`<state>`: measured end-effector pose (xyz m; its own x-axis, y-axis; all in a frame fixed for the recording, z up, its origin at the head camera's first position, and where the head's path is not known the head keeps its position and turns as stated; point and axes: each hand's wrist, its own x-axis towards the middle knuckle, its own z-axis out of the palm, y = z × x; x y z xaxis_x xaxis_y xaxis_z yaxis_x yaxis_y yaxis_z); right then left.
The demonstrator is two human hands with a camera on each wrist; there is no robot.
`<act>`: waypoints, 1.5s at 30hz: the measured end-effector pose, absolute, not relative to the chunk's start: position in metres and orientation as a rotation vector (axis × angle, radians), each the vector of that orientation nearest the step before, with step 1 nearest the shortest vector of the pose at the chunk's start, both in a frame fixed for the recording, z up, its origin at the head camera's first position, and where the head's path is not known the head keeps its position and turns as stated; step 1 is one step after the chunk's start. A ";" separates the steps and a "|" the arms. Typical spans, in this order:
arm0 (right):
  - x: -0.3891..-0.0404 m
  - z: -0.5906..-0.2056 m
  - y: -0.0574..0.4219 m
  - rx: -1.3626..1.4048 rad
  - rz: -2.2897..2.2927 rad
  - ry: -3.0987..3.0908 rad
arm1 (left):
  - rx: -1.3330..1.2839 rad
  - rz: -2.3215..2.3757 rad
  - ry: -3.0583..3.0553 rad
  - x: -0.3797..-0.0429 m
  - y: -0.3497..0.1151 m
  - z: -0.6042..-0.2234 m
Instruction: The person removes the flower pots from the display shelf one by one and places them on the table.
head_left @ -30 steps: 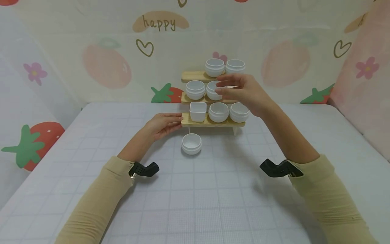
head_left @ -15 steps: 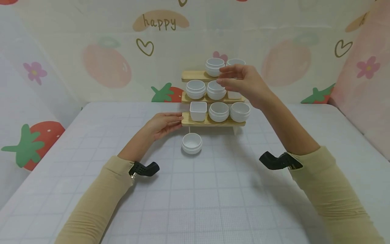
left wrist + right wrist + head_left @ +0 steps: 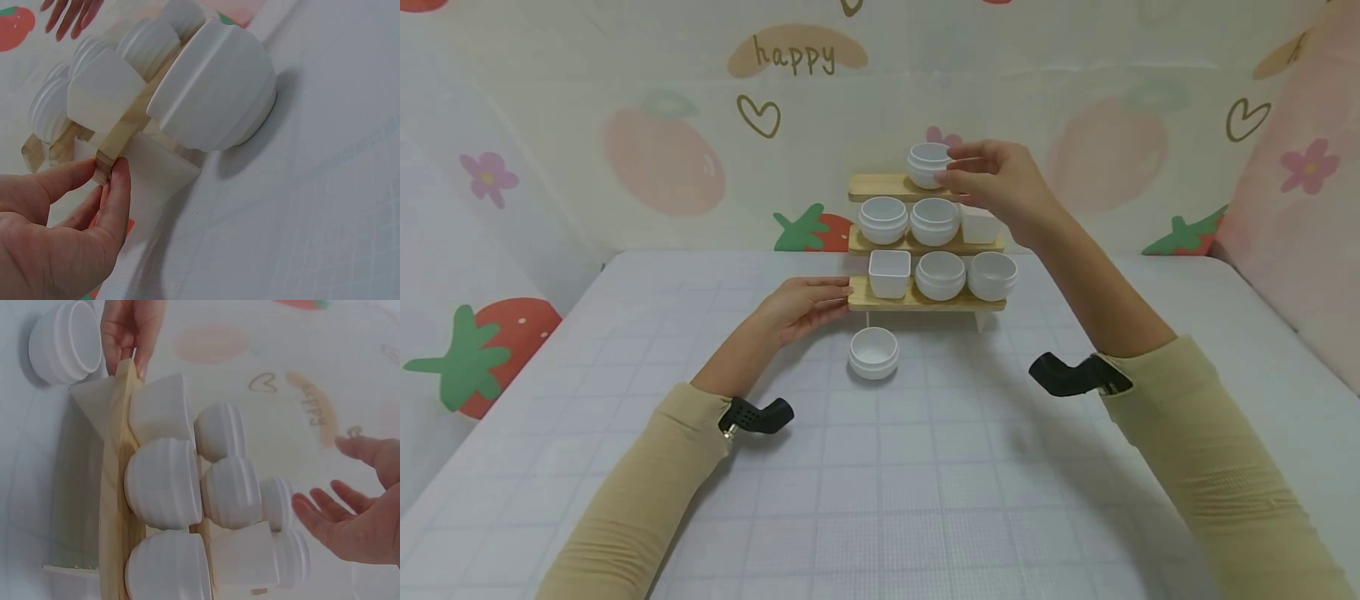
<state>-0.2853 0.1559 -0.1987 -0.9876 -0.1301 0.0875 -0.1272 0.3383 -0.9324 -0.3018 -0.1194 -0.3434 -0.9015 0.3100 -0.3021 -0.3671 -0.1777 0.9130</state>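
A three-tier rack with wooden shelves (image 3: 876, 185) holds small white cups. My left hand (image 3: 808, 308) pinches the left end of its bottom shelf (image 3: 125, 128) between thumb and fingers. That shelf bears a square cup (image 3: 890, 275) and two round cups (image 3: 941, 277). On the middle tier are two round cups (image 3: 883, 221) and a square cup (image 3: 980, 225). My right hand (image 3: 1000, 179), empty with fingers spread, hovers by the top tier. There a round cup (image 3: 927, 167) shows at its fingertips; the second top cup (image 3: 294, 559) is hidden behind the hand in the head view.
One round white cup (image 3: 873, 354) stands on the table (image 3: 895, 483) in front of the rack's left part. The tabletop cloth has a pale grid. Behind the rack rises a backdrop (image 3: 662, 50) printed with fruit and hearts.
My right hand has risen from the middle tier to the top tier, uncovering the middle square cup and covering the right top cup. The left hand keeps its hold on the shelf end.
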 end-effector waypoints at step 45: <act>-0.317 -0.182 0.139 -0.010 -1.597 2.567 | -0.080 2.117 1.663 -0.302 -0.115 -0.343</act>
